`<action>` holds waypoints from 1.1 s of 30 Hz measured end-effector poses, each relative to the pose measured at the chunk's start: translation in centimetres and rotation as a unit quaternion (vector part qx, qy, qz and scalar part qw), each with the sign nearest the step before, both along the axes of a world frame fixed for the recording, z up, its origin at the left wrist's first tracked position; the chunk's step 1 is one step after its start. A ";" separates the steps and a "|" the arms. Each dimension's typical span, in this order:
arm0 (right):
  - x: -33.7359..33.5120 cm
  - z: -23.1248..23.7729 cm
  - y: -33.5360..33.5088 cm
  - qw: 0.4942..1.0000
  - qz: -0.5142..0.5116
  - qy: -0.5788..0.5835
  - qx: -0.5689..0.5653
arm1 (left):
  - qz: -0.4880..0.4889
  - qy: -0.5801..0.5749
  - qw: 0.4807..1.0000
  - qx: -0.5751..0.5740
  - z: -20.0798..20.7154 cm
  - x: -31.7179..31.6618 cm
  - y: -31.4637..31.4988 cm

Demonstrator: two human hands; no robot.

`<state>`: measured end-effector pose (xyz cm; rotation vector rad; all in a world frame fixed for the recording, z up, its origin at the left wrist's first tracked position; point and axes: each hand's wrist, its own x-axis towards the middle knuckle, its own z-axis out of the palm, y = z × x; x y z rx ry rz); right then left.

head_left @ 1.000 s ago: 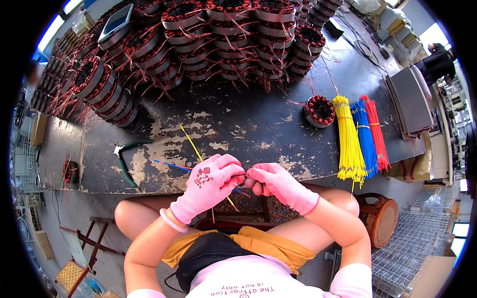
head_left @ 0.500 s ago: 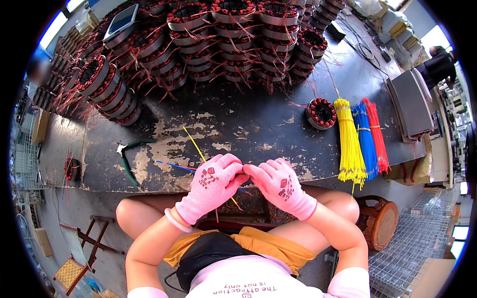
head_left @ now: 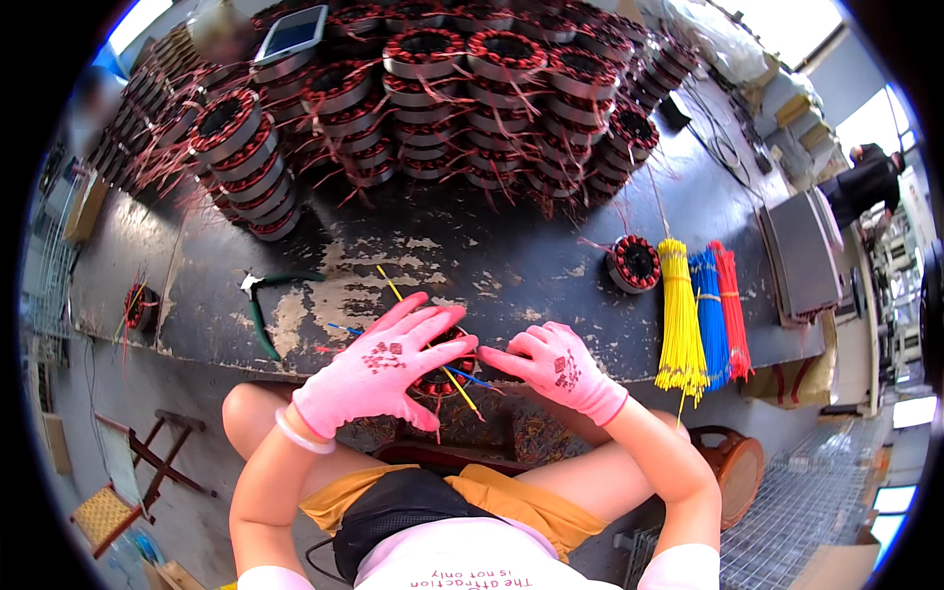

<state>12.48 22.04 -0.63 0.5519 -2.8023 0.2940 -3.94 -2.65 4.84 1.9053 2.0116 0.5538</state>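
Observation:
Both hands wear pink gloves with dark red prints. A motor stator (head_left: pixel 433 387) with red windings sits at the table's front edge, partly covered by my left hand (head_left: pixel 379 366). That hand's fingers and thumb are spread across it. A yellow wire (head_left: pixel 390 283) and a blue wire (head_left: pixel 474 379) cross the stator under the left fingers, with ends sticking out both ways. Just right of it is my right hand (head_left: pixel 562 369), its index finger reaching toward the left fingertips and its other fingers curled. Whatever its fingers pinch is hidden.
Green-handled cutters (head_left: pixel 258 323) lie to the left. Bundled yellow wires (head_left: pixel 678 324), blue wires (head_left: pixel 709 324) and red wires (head_left: pixel 729 305) lie at right beside a single stator (head_left: pixel 632 264). Stacked stators (head_left: pixel 423 118) fill the back, with a tablet (head_left: pixel 293 33) on top. Another stator (head_left: pixel 141 307) lies far left.
My hands, close together before, have parted. The left has spread its fingers over the stator, which now shows beneath it; the right has drawn slightly aside. The whole view has shifted a little.

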 end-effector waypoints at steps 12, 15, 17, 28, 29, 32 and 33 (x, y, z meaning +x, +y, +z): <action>-13.7 8.5 -16.3 0.991 -0.051 -0.087 -0.087 | 0.130 -0.163 0.963 0.170 -6.9 2.2 -1.5; -19.5 4.2 -22.4 0.978 -0.126 -0.106 0.124 | 0.131 0.117 0.959 0.224 -6.9 2.6 0.8; -22.1 3.4 -25.4 0.942 -0.156 -0.229 0.191 | 0.151 0.076 0.958 0.230 -7.5 2.4 0.4; -24.8 3.3 -26.1 0.946 -0.079 -0.315 0.022 | 0.256 0.078 0.934 0.237 -10.3 4.0 2.1; -24.9 5.1 -23.6 0.884 -0.055 -0.446 -0.131 | 0.243 0.093 0.935 0.243 -10.1 3.8 1.5; -23.2 3.6 -18.7 0.590 -0.023 -0.516 -0.621 | 0.201 0.107 0.947 0.227 -11.1 4.3 1.8; -21.7 3.1 -16.9 0.491 0.027 -0.505 -0.709 | 0.193 0.079 0.959 0.194 -9.6 4.1 1.1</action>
